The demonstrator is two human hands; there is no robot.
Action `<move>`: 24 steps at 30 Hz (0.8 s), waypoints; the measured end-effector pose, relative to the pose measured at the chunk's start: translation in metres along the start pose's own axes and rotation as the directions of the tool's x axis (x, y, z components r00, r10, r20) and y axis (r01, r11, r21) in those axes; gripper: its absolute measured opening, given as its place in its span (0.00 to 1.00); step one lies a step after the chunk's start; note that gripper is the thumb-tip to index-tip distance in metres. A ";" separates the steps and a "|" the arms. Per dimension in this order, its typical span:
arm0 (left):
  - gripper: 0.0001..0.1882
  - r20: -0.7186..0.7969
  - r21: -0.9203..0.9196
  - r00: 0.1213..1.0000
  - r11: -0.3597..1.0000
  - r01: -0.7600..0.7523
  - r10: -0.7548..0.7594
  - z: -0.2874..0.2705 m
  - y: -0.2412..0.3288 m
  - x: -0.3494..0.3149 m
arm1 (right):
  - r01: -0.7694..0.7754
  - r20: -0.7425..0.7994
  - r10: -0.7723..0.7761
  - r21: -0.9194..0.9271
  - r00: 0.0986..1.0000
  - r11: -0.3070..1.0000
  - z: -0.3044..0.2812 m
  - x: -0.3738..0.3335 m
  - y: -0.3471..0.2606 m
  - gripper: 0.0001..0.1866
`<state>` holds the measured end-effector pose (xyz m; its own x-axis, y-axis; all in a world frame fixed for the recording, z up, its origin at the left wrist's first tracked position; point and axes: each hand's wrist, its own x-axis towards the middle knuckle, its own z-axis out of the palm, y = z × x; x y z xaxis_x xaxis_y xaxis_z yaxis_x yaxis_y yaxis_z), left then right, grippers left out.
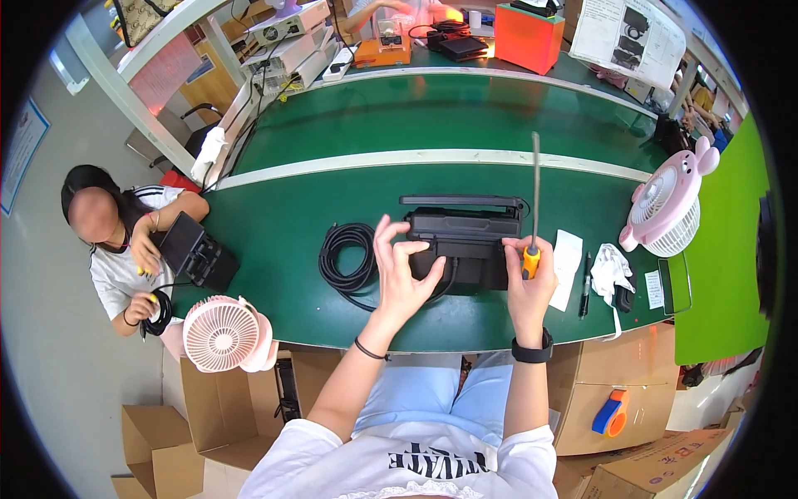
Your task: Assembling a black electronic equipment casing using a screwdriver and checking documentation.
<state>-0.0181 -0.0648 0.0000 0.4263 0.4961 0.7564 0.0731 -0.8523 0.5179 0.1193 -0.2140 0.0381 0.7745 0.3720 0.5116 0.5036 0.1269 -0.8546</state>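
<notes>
A black box-shaped device (465,223) with a carry handle lies on the green table in front of me, a black cable leaving its near side. My left hand (402,274) grips its left front corner by a latch between thumb and index finger, the other fingers raised. My right hand (529,287) holds a screwdriver (530,263) with a yellow handle, its long shaft pointing away from me. That hand's thumb and index finger also touch the device's right front edge. Left of the device rests the coiled black cable (346,256).
To the right lie a white paper strip (568,264), a black pen (586,284) and a white cloth (611,270). A pink fan (665,204) stands beyond; another fan (223,333) is at the near left. A co-worker (125,241) handles a similar device (198,251). Cardboard boxes (615,374) stand below.
</notes>
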 end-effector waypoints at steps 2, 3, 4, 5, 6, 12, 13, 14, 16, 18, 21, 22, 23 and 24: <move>0.24 -0.008 0.065 1.000 0.998 -0.021 0.022 -0.004 0.001 0.012 | 0.061 0.028 -0.056 -0.239 0.998 0.969 0.001 0.006 -0.005 0.11; 0.25 0.037 0.093 0.998 0.994 -0.052 0.049 -0.005 -0.001 0.016 | 0.081 0.042 -0.071 -0.315 0.997 0.946 -0.001 0.010 -0.008 0.12; 0.27 0.083 0.123 0.994 0.989 -0.085 0.075 -0.007 -0.004 0.019 | 0.080 0.042 -0.071 -0.310 0.997 0.947 -0.001 0.011 -0.014 0.12; 0.26 0.068 0.143 0.995 0.986 -0.087 0.078 -0.007 -0.004 0.022 | 0.115 0.113 -0.075 -0.410 0.991 0.905 -0.002 0.013 -0.022 0.12; 0.24 0.076 0.145 0.994 0.986 -0.086 0.076 -0.006 -0.007 0.023 | 0.156 0.184 -0.071 -0.501 0.980 0.851 -0.002 0.014 -0.028 0.12; 0.15 -0.021 0.060 0.996 0.995 -0.082 0.083 0.011 -0.018 0.037 | 0.204 0.181 -0.117 -0.595 0.976 0.777 0.008 0.007 -0.024 0.18; 0.14 -0.022 0.048 0.996 0.995 -0.087 0.088 0.012 -0.019 0.041 | 0.272 0.195 -0.194 -0.577 0.962 0.770 0.008 0.009 -0.019 0.19; 0.13 -0.023 0.036 0.995 0.995 -0.091 0.092 0.013 -0.021 0.044 | 0.338 0.207 -0.268 -0.557 0.941 0.758 0.009 0.011 -0.012 0.20; 0.11 -0.011 0.083 0.994 0.990 -0.110 0.111 0.013 -0.023 0.052 | 0.323 0.236 -0.229 -0.534 0.944 0.782 0.010 0.016 0.002 0.20; 0.08 -0.001 0.057 0.994 0.992 -0.109 0.109 0.016 -0.024 0.060 | 0.387 0.243 -0.301 -0.542 0.922 0.746 0.012 0.022 0.010 0.19; 0.03 -0.019 -0.101 0.994 0.989 -0.112 0.111 0.021 -0.032 0.066 | 0.392 0.259 -0.299 -0.505 0.919 0.769 0.012 0.033 0.014 0.17; 0.03 -0.027 -0.093 0.993 0.989 -0.117 0.115 0.022 -0.033 0.066 | 0.395 0.272 -0.296 -0.477 0.916 0.785 0.011 0.035 0.018 0.16; 0.03 -0.035 -0.085 0.992 0.989 -0.122 0.120 0.022 -0.034 0.066 | 0.440 0.284 -0.338 -0.496 0.897 0.749 0.009 0.038 0.022 0.13; 0.05 -0.056 -0.059 0.992 0.992 -0.115 0.112 0.022 -0.034 0.066 | 0.431 0.281 -0.329 -0.502 0.901 0.750 0.009 0.038 0.027 0.13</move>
<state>0.0272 -0.0069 0.0233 0.3804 0.4064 0.8307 -0.0298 -0.8924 0.4502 0.1590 -0.1883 0.0333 0.4245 0.5522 0.7175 0.9034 -0.2057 -0.3761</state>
